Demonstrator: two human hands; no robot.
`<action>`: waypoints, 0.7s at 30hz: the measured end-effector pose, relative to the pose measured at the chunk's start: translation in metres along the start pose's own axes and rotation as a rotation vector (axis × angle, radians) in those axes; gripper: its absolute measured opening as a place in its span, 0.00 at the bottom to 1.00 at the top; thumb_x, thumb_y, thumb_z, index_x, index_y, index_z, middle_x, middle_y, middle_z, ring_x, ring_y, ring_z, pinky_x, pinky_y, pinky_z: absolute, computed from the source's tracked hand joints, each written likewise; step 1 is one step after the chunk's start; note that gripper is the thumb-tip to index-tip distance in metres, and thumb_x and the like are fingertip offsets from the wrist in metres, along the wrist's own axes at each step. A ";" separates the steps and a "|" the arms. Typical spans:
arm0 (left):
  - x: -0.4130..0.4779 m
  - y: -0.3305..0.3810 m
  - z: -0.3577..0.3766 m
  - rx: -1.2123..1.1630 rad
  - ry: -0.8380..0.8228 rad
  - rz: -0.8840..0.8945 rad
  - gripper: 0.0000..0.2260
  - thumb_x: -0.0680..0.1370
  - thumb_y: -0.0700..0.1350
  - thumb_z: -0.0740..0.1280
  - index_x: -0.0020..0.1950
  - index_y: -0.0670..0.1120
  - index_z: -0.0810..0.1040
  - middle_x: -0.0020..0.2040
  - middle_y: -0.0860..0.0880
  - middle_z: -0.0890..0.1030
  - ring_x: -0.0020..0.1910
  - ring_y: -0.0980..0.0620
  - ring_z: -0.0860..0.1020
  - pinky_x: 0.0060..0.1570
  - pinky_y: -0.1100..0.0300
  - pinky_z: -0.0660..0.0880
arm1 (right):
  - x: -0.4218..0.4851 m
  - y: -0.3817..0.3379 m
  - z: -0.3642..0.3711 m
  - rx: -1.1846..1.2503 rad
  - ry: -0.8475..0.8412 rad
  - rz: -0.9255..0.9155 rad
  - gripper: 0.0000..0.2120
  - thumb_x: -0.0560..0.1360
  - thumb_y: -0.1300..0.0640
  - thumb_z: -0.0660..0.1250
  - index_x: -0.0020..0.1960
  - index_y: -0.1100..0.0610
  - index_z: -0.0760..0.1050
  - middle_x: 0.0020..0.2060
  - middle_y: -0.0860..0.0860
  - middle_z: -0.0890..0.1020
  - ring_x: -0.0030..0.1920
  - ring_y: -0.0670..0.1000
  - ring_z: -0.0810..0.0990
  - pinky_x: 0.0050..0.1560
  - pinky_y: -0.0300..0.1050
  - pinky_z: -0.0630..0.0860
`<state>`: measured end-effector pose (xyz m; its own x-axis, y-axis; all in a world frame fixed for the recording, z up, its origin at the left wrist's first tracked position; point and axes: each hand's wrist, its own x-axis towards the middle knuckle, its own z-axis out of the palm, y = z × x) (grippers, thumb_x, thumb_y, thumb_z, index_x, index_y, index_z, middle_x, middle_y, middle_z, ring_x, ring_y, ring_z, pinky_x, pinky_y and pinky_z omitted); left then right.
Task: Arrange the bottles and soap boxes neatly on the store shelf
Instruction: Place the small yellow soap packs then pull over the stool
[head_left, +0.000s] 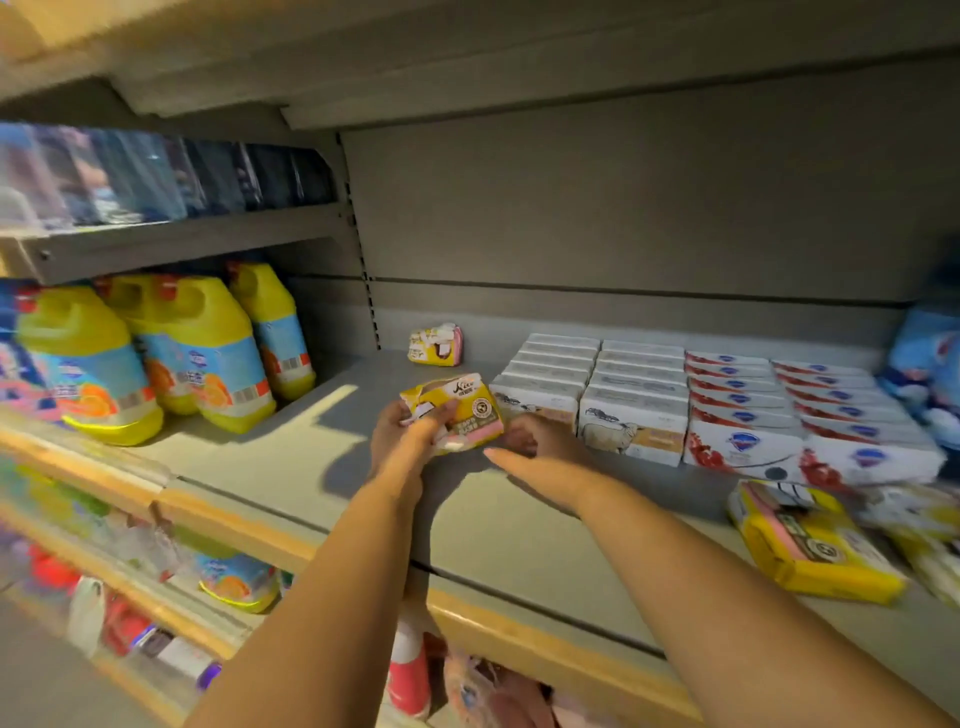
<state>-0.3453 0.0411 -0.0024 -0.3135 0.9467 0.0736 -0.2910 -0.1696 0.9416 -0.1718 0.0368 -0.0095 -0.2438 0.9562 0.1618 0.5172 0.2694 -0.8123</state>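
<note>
My left hand (410, 431) grips a yellow and pink soap pack (457, 410) from its left side, just above the grey shelf (291, 441). My right hand (530, 441) curls against the pack's lower right corner, with the thumb stretched out under it. Another soap pack of the same kind (436, 345) stands at the back of the shelf. Neat rows of white soap boxes (587, 395) and red-and-white soap boxes (779, 410) fill the shelf to the right. On the left stand yellow detergent bottles (171, 343).
More yellow soap packs (810, 540) lie loose near the shelf's front edge at the right. Blue bags (924, 364) stand at the far right. Dark packets (156, 176) line the upper left shelf. Bottles and packets (234, 577) fill the lower shelf.
</note>
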 end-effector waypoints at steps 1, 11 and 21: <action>-0.011 0.002 0.003 -0.044 -0.063 -0.027 0.12 0.71 0.38 0.73 0.54 0.41 0.78 0.45 0.42 0.85 0.43 0.45 0.84 0.37 0.57 0.80 | -0.008 -0.003 0.000 0.146 0.025 0.036 0.15 0.66 0.41 0.71 0.50 0.45 0.74 0.48 0.44 0.80 0.51 0.46 0.79 0.52 0.43 0.76; -0.091 -0.016 0.064 0.158 -0.400 -0.060 0.15 0.69 0.43 0.76 0.53 0.49 0.76 0.48 0.46 0.84 0.44 0.50 0.84 0.36 0.62 0.78 | -0.095 0.008 -0.044 0.546 0.324 0.279 0.17 0.70 0.53 0.72 0.58 0.49 0.75 0.50 0.51 0.83 0.50 0.54 0.82 0.58 0.58 0.76; -0.105 -0.019 0.067 0.369 -0.301 0.035 0.09 0.80 0.48 0.62 0.43 0.45 0.76 0.41 0.43 0.79 0.43 0.43 0.79 0.46 0.51 0.74 | -0.179 0.030 -0.102 -0.040 0.592 0.344 0.28 0.74 0.47 0.67 0.70 0.56 0.66 0.64 0.54 0.74 0.64 0.57 0.72 0.63 0.48 0.69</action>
<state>-0.2458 -0.0371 -0.0061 -0.0253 0.9887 0.1477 0.0726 -0.1456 0.9867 -0.0288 -0.1151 -0.0056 0.4232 0.8867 0.1863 0.5179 -0.0679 -0.8528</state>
